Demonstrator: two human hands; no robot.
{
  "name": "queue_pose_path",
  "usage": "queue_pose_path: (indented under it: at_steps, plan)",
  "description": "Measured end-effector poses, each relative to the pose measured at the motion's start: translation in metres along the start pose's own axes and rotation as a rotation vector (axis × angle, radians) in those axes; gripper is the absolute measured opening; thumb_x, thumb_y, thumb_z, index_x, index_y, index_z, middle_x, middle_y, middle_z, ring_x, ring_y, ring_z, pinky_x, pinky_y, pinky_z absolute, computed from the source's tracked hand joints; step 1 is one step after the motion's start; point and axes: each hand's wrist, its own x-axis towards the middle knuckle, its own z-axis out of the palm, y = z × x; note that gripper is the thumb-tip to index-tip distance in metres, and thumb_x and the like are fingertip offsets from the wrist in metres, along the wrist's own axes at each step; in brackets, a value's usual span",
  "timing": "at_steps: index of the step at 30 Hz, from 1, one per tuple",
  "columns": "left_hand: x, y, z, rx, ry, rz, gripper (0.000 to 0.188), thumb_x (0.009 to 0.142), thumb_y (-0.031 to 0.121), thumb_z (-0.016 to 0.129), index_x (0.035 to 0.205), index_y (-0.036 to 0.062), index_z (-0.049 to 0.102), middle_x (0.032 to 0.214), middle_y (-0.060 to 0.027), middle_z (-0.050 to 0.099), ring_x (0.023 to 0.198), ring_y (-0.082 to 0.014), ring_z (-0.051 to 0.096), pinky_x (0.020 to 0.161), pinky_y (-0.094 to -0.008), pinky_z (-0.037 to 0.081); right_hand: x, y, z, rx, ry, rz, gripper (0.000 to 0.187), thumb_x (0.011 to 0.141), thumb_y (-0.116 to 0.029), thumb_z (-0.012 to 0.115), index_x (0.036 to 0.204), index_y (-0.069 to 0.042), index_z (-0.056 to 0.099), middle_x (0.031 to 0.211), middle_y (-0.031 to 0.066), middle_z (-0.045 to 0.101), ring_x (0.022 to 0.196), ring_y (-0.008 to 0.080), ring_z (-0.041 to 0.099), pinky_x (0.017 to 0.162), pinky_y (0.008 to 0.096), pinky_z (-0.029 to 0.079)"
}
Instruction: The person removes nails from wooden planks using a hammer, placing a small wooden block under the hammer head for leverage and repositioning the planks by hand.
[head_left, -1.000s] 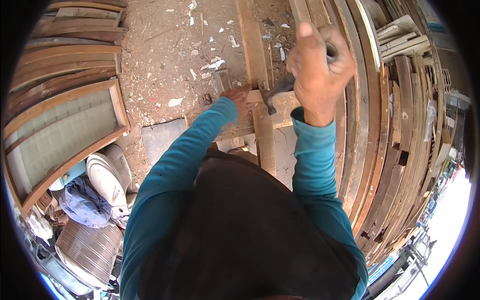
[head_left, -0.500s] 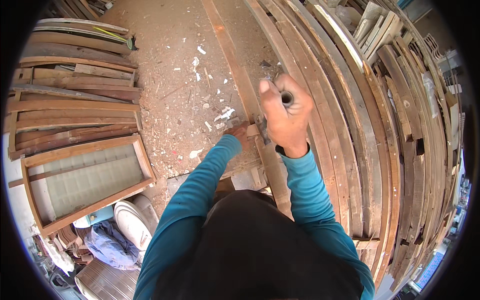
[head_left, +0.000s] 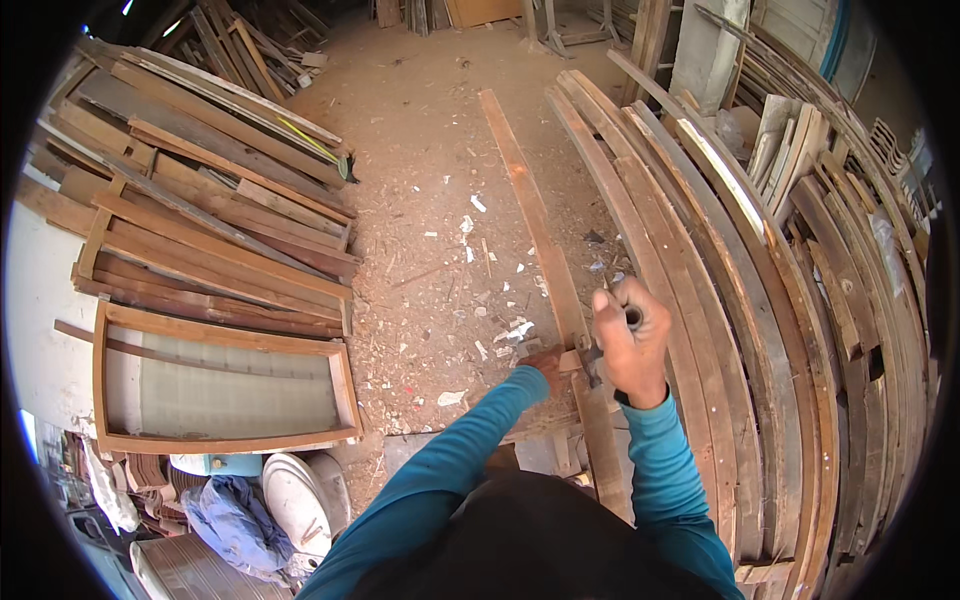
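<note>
Right hand (head_left: 636, 338): closed round a hammer (head_left: 593, 372)
Left hand (head_left: 545, 366): beside wood block (head_left: 570, 361); cannot tell its grip
Risk: stray swing could bruise left hand, hammer being so near

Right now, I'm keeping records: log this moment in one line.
left hand: at pale wood piece | right hand: grips hammer | long plank: extends ahead
</note>
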Motion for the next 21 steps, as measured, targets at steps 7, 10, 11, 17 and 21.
queue_pose_path:
  at_steps: [7, 10, 11, 17, 21]
  plan:
    - [0.02, 0.002, -0.014, 0.069, -0.005, -0.001, 0.067, 0.09, 0.047, 0.067, 0.141, 0.0081, 0.047, 0.13, -0.0203, 0.065, 0.12, -0.0382, 0.063, 0.1, -0.049, 0.051, -0.055, 0.029, -0.029, 0.025, 0.102, -0.286, 0.031, 0.091, -0.013, 0.071, 0.07, -0.003, 0.051, 0.067, 0.0062, 0.062, 0.06, 0.0105, 0.054, 0.055, 0.0267, 0.043]
    - [0.031, 0.019, -0.043, 0.132, -0.059, -0.114, 0.071, 0.089, 0.042, 0.07, 0.143, 0.0047, 0.042, 0.129, -0.0231, 0.065, 0.121, -0.0394, 0.063, 0.103, -0.0489, 0.05, -0.029, 0.041, -0.029, 0.153, 0.21, -0.179, 0.03, 0.091, -0.012, 0.07, 0.068, -0.003, 0.052, 0.062, 0.0054, 0.058, 0.057, 0.0088, 0.05, 0.051, 0.0267, 0.039]
    - [0.057, -0.039, -0.01, 0.198, 0.023, -0.034, 0.072, 0.089, 0.044, 0.069, 0.143, 0.0045, 0.042, 0.127, -0.0231, 0.067, 0.118, -0.041, 0.064, 0.1, -0.0484, 0.052, -0.013, 0.033, -0.016, 0.059, 0.098, -0.201, 0.03, 0.091, -0.012, 0.069, 0.068, -0.003, 0.052, 0.061, 0.0053, 0.057, 0.057, 0.0078, 0.049, 0.05, 0.0273, 0.038]
    - [0.062, -0.006, -0.019, -0.04, 0.029, 0.032, 0.066, 0.085, 0.05, 0.072, 0.13, 0.0056, 0.053, 0.122, -0.0217, 0.068, 0.114, -0.041, 0.064, 0.098, -0.0503, 0.052, -0.083, 0.079, -0.06, 0.179, 0.179, -0.453, 0.016, 0.088, -0.007, 0.07, 0.077, 0.003, 0.064, 0.077, 0.0144, 0.069, 0.067, 0.0316, 0.066, 0.071, 0.0416, 0.058]
    - [0.06, 0.017, 0.005, 0.191, 0.044, -0.003, 0.074, 0.087, 0.052, 0.07, 0.14, 0.007, 0.045, 0.116, -0.0258, 0.068, 0.113, -0.043, 0.065, 0.095, -0.0487, 0.053, -0.106, 0.086, -0.08, 0.071, 0.094, -0.56, 0.026, 0.088, -0.01, 0.067, 0.068, -0.002, 0.052, 0.063, 0.0046, 0.054, 0.054, 0.0164, 0.049, 0.051, 0.0352, 0.041]
